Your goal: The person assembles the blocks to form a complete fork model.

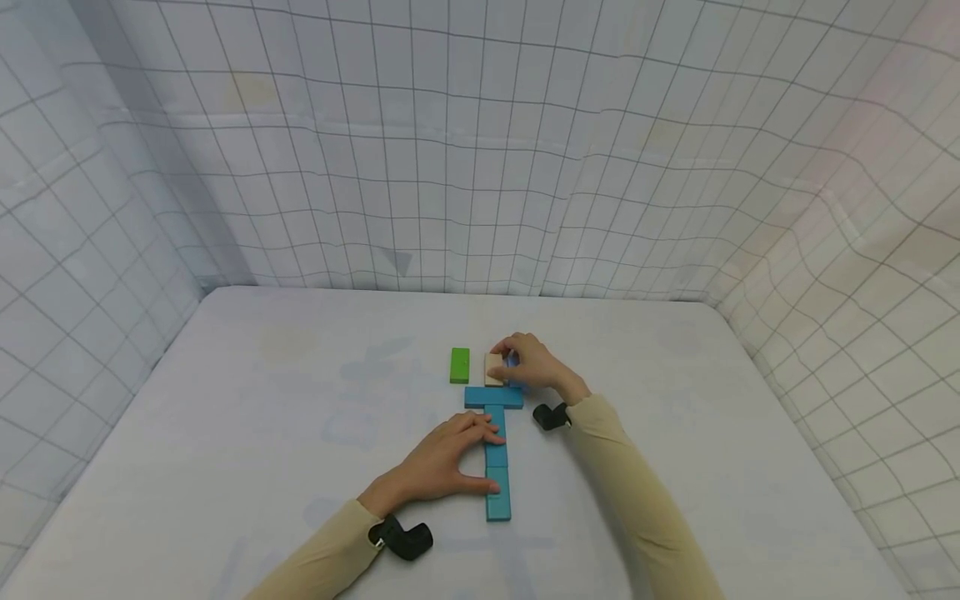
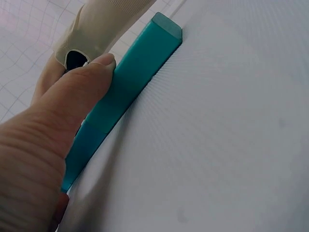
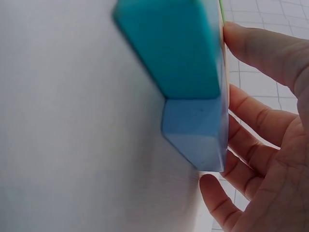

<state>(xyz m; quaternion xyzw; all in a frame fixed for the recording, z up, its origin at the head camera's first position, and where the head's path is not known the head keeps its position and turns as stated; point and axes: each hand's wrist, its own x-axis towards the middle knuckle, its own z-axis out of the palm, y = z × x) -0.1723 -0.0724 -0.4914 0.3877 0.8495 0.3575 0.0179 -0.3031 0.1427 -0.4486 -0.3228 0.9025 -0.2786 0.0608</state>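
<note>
In the head view, a blue crossbar block heads a column made of a blue block and a teal block, forming a T. My left hand rests along the column, fingertips on the blue block and thumb on the teal one. Beyond the crossbar, my right hand pinches a beige block between thumb and fingers at its ends. Partly hidden beneath that hand lies a light blue block, against the crossbar's end in the right wrist view.
A bright green block lies left of the beige one, with a narrow gap between them. White cloth covers the table. Grid-patterned curtains hang at the back and both sides. Dark wrist cameras sit on both sleeves.
</note>
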